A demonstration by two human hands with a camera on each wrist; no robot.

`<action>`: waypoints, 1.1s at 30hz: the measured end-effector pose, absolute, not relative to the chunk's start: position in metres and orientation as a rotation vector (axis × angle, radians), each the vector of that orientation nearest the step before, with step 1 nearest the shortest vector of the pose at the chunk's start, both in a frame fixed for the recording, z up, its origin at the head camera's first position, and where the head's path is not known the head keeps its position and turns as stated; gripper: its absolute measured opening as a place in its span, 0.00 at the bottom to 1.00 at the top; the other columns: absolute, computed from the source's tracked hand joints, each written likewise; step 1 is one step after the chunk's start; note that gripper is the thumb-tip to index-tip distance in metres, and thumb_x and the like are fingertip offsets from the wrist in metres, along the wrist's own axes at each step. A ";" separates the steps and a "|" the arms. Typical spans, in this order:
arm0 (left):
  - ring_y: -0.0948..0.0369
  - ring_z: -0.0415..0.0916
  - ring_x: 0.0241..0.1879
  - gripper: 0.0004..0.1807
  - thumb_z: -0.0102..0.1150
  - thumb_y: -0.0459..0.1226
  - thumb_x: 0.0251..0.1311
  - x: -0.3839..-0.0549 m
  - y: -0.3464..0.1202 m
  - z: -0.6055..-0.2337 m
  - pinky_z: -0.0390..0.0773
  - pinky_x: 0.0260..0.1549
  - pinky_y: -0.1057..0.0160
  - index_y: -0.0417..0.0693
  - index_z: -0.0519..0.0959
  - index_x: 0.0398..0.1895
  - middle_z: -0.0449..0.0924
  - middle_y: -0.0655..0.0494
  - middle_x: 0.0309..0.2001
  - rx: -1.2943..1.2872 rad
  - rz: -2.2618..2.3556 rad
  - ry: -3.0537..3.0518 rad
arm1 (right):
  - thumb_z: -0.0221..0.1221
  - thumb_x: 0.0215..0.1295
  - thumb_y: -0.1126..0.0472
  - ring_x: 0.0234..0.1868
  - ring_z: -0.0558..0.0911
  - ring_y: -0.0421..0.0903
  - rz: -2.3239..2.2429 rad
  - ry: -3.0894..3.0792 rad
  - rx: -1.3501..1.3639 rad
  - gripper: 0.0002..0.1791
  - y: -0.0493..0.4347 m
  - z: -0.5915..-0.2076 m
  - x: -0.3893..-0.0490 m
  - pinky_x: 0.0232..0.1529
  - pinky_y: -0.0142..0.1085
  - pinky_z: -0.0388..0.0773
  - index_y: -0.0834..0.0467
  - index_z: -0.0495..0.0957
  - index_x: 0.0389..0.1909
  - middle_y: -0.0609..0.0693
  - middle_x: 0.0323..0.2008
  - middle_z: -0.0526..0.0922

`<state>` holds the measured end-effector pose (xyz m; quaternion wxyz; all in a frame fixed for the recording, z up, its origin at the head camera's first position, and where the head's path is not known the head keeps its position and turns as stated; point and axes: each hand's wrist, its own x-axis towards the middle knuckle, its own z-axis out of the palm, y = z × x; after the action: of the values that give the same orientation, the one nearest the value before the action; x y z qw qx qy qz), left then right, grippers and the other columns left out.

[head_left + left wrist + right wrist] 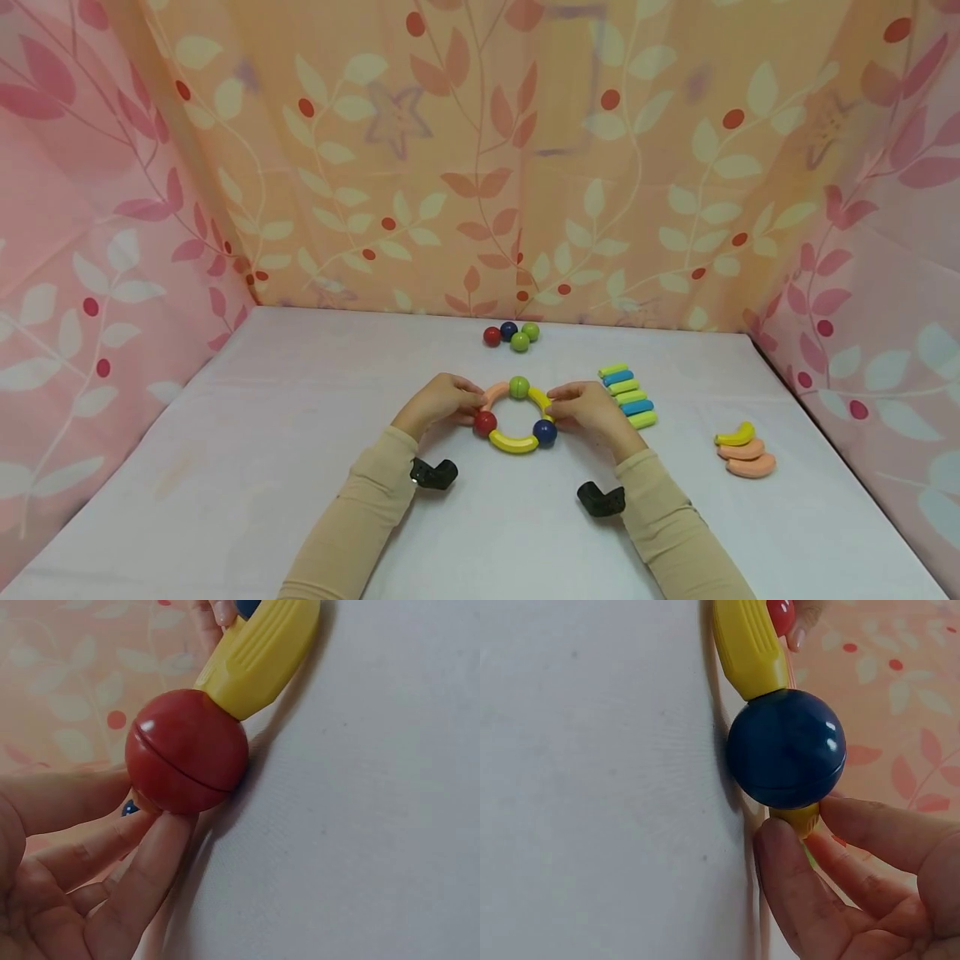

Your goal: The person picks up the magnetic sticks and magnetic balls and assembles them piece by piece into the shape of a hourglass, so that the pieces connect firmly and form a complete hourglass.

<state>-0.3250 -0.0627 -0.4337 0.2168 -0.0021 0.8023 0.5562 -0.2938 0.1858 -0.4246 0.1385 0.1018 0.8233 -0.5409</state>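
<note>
Left hand (442, 402) pinches pink arc (497, 392), right hand (592, 407) pinches yellow arc (540, 401) — opposite sides of ring (513, 442), likely to hold it steady.

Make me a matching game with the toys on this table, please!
Column one:
1. ring
2. loose balls
3. sticks
4. loose arcs

Column two:
A. in a blue and lime row
B. farthest right
C. between the left hand and the right hand
D. nearest the back cloth

Right pairs: 1-C, 2-D, 3-A, 4-B
</note>
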 end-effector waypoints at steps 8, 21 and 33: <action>0.65 0.79 0.30 0.13 0.63 0.36 0.64 -0.328 -0.063 -0.435 0.85 0.33 0.69 0.39 0.84 0.49 0.85 0.51 0.34 -0.045 1.567 2.228 | 0.64 0.65 0.66 0.42 0.84 0.46 -1.595 2.374 0.306 0.18 0.185 -0.426 -0.297 0.45 0.36 0.86 0.64 0.79 0.56 0.61 0.53 0.82; 0.62 0.81 0.36 0.18 0.65 0.36 0.62 -0.328 -0.067 -0.445 0.86 0.39 0.64 0.41 0.81 0.54 0.84 0.52 0.38 0.007 1.667 2.101 | 0.65 0.65 0.49 0.49 0.85 0.41 -1.687 2.576 0.060 0.30 0.236 -0.390 -0.276 0.56 0.38 0.82 0.65 0.75 0.62 0.58 0.56 0.83; 0.62 0.81 0.36 0.17 0.67 0.38 0.60 -0.329 -0.065 -0.449 0.86 0.36 0.66 0.44 0.82 0.52 0.84 0.51 0.40 -0.042 1.687 2.112 | 0.59 0.60 0.30 0.67 0.67 0.59 -1.409 2.716 0.192 0.44 0.350 -0.378 -0.244 0.61 0.63 0.64 0.56 0.69 0.68 0.46 0.58 0.81</action>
<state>-0.3290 -0.0655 -0.4493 0.2176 -0.0151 0.7626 0.6090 -0.2436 0.3503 -0.3778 0.0378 0.0625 0.8853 -0.4592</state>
